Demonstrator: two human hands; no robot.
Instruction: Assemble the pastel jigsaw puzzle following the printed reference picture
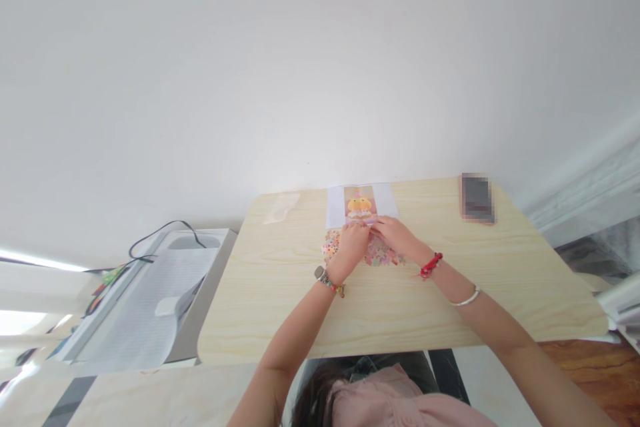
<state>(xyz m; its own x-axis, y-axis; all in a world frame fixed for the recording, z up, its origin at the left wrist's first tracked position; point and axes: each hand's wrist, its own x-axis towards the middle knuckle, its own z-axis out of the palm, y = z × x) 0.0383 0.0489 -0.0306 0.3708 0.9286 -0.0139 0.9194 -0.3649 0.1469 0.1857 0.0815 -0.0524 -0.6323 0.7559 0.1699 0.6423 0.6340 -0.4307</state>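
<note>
On the pale wooden worktop [400, 307] against a white wall, the left hand [351, 247] and right hand [395, 235] pinch together over a heap of small colourful charms [380, 255]. Just beyond lies a white card printed with a yellow figure [361, 204]; judging by this, most pieces remain loose, so the work seems early.

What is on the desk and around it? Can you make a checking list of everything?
Surface: pale wooden table, set against a white wall.
Job's things: picture card showing a yellow figure, lying at the far edge; pile of small colourful pieces under the hands.
Clutter: clear plastic bag far left; phone far right.
Grippers: left hand and right hand meet fingertip to fingertip at the card's near edge; what they pinch is too small to tell.
Cables: black cable looping over the white box left of the table.
Surroundings: wooden floor at right.
</note>
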